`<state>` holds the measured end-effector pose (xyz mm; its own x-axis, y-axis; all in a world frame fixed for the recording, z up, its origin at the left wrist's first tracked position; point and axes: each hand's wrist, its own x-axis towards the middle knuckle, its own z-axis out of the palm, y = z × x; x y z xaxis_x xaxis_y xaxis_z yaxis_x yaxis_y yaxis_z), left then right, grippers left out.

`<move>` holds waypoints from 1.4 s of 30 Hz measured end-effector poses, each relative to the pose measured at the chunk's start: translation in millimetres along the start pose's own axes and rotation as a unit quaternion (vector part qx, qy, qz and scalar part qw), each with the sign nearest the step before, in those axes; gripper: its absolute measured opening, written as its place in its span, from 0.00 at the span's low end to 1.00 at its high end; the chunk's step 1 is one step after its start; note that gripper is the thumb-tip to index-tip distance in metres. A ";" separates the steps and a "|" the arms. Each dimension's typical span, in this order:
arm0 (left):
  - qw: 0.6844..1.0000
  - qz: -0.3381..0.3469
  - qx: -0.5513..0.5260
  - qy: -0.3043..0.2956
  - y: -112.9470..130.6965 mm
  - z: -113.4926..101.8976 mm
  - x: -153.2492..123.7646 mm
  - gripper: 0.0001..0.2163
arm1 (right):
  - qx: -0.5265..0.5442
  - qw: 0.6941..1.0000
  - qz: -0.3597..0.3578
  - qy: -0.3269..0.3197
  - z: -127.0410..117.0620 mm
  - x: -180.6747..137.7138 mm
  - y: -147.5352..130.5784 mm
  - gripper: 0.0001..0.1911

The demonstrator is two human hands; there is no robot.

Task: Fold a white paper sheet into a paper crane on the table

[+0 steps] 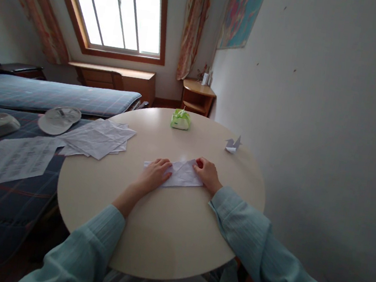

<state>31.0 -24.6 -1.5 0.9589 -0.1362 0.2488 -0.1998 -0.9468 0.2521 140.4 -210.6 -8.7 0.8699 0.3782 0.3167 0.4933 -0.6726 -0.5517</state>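
Note:
A folded, creased strip of white paper (182,174) lies on the round table (161,230) in front of me. My left hand (156,173) rests flat over its left part, fingers stretched out and pressing it to the tabletop. At the other end, my right hand (208,172) pinches the paper's upper right edge between thumb and fingers. To the right, beyond that hand, stands a grey folded paper bird (232,145) with a white lower part.
A green tissue pack (181,119) sits near the table's far edge. Crumpled white sheets (99,137) overlap the left edge. Printed sheets (20,159) and a pale cap (58,120) lie on the bed beside it. A white wall (330,147) borders the right side.

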 end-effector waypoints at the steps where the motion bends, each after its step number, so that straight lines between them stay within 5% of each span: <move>1: 1.000 -0.002 0.018 0.001 0.8 0.1 0.3 0.13 | -0.004 1.000 -0.001 -0.004 -0.1 -0.4 -0.6 0.04; 8: 0.995 -0.022 0.101 0.004 8.5 -1.4 0.5 0.15 | -0.015 1.000 0.000 -0.026 -2.8 -1.1 -5.0 0.05; 17: 0.995 -0.060 0.083 0.005 5.9 0.1 -1.1 0.16 | 0.037 0.999 -0.023 -0.005 -1.1 -1.4 -6.6 0.04; 25: 0.994 -0.069 0.083 0.007 6.7 -1.2 -0.4 0.17 | 0.212 0.952 -0.217 -0.040 -12.5 -15.0 -24.8 0.03; 34: 0.994 -0.075 0.079 0.006 5.6 -0.1 0.8 0.17 | 0.134 0.924 -0.335 -0.130 -11.4 -27.5 -31.9 0.07; 42: 0.993 -0.089 0.078 -0.006 4.6 -0.3 0.9 0.18 | 0.112 0.908 -0.379 -0.138 -8.5 -25.6 -28.1 0.06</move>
<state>30.9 -29.0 0.1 0.9787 0.0339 0.2024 0.0050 -0.9899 0.1420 104.2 -206.8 5.3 0.2332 0.8442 0.4826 0.9126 -0.0187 -0.4084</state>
